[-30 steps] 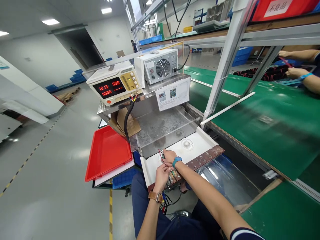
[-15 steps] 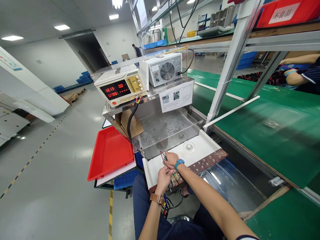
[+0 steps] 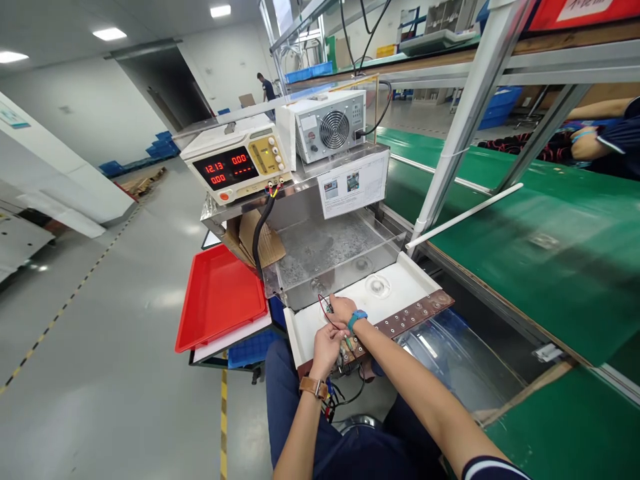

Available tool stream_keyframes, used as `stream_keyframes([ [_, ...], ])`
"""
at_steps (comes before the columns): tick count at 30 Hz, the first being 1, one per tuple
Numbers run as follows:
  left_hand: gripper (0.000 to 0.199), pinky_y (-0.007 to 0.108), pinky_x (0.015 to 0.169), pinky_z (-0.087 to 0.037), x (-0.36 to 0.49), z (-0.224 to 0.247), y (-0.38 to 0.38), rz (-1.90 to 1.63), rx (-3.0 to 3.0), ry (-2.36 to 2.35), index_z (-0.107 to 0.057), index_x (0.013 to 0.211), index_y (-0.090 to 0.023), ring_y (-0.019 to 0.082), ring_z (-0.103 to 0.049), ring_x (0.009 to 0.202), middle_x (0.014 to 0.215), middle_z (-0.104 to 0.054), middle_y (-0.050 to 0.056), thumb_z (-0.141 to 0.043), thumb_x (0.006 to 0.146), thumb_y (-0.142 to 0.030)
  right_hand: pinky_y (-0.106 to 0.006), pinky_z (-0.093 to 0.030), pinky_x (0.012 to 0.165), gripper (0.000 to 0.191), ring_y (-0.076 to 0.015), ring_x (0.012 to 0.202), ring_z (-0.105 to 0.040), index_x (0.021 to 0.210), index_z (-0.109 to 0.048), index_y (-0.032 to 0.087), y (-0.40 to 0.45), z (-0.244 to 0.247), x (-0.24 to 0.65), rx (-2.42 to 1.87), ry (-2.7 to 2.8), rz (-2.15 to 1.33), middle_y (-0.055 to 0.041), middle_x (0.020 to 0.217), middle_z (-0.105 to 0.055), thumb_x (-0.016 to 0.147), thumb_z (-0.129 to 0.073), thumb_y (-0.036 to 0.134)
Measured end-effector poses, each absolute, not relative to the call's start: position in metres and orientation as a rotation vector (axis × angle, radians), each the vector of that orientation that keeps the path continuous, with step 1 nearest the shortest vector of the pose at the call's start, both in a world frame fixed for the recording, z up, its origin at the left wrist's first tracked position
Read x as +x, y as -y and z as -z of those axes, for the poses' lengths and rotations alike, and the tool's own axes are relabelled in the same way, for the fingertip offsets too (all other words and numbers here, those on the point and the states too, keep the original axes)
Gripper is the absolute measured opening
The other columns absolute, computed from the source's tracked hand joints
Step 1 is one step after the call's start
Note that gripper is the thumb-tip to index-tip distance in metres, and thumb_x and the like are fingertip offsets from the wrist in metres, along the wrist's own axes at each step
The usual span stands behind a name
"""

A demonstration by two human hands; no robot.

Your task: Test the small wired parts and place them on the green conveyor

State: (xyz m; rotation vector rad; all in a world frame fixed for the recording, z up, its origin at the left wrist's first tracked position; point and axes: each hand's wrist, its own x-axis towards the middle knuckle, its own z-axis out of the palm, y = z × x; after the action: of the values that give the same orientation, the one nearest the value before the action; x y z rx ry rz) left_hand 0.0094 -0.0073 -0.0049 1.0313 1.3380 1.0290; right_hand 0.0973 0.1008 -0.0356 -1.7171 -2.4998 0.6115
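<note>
Over the left part of the white tray (image 3: 350, 297), my two hands work close together. My right hand (image 3: 343, 312), with a blue wristband, is closed around a small dark part (image 3: 329, 308), mostly hidden by the fingers. A thin red wire (image 3: 321, 301) loops out from that part toward my left fingers. My left hand (image 3: 327, 345), below it and wearing a brown strap, pinches the wire's lower end. Just beside those fingertips is a green clip (image 3: 349, 343) on a dark lead. The brown strip (image 3: 415, 311) with rows of metal studs runs along the tray's front edge.
A power supply (image 3: 237, 163) with red digits and a fan-backed unit (image 3: 333, 127) stand on the metal shelf behind. To the left is a red tray (image 3: 220, 300). A green conveyor belt (image 3: 545, 240) and a metal post (image 3: 465, 120) are at right. Another person's arm (image 3: 587, 143) shows beyond.
The lower left reading on the power supply has gone from 0.700 to 0.00. The camera view has shifted slightly; both hands keep nearly the same pose at the wire.
</note>
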Motion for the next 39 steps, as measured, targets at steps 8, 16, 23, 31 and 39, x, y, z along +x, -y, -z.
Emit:
stream_keyframes([
  [8, 0.016, 0.030, 0.075, -0.051, 0.010, 0.006, 0.008, -1.024, 1.038, -1.310, -0.065, 0.080, -0.017, 0.021, -0.071, 0.077, 0.075, -0.075, 0.007, -0.066, 0.070, -0.029, -0.030, -0.042, 0.073, 0.043, -0.0263, 0.096, -0.065, 0.115, -0.051, 0.015, -0.101, 0.033, 0.099, -1.718, 2.498, -0.670, -0.0142, 0.103, -0.069, 0.082, -0.058, 0.041],
  [16, 0.017, 0.031, 0.074, -0.050, 0.010, 0.001, 0.008, -1.029, 1.035, -1.327, -0.065, 0.079, -0.017, 0.022, -0.070, 0.075, 0.073, -0.075, 0.008, -0.068, 0.068, -0.030, -0.030, -0.043, 0.075, 0.044, -0.0266, 0.097, -0.065, 0.115, -0.052, 0.015, -0.100, 0.032, 0.098, -1.731, 2.482, -0.659, -0.0139, 0.104, -0.069, 0.082, -0.059, 0.042],
  [23, 0.019, 0.031, 0.074, -0.049, 0.010, 0.002, 0.008, -1.029, 1.000, -1.327, -0.064, 0.078, -0.017, 0.022, -0.070, 0.074, 0.072, -0.074, 0.007, -0.069, 0.066, -0.030, -0.030, -0.043, 0.074, 0.043, -0.0266, 0.097, -0.066, 0.115, -0.053, 0.015, -0.100, 0.029, 0.097, -1.735, 2.482, -0.663, -0.0137, 0.104, -0.069, 0.080, -0.059, 0.039],
  [31, 0.017, 0.032, 0.074, -0.051, 0.010, 0.001, 0.008, -1.042, 1.033, -1.323, -0.065, 0.079, -0.016, 0.022, -0.070, 0.074, 0.073, -0.074, 0.008, -0.068, 0.067, -0.029, -0.029, -0.043, 0.073, 0.041, -0.0266, 0.094, -0.067, 0.114, -0.053, 0.015, -0.098, 0.028, 0.097, -1.752, 2.462, -0.654, -0.0130, 0.100, -0.071, 0.080, -0.059, 0.039],
  [39, 0.011, 0.033, 0.071, -0.050, 0.010, -0.004, 0.010, -1.053, 1.015, -1.344, -0.063, 0.075, -0.018, 0.023, -0.069, 0.072, 0.069, -0.074, 0.007, -0.065, 0.066, -0.024, -0.030, -0.044, 0.074, 0.039, -0.0271, 0.095, -0.066, 0.112, -0.055, 0.016, -0.096, 0.031, 0.094, -1.746, 2.454, -0.635, -0.0127, 0.098, -0.071, 0.080, -0.059, 0.039],
])
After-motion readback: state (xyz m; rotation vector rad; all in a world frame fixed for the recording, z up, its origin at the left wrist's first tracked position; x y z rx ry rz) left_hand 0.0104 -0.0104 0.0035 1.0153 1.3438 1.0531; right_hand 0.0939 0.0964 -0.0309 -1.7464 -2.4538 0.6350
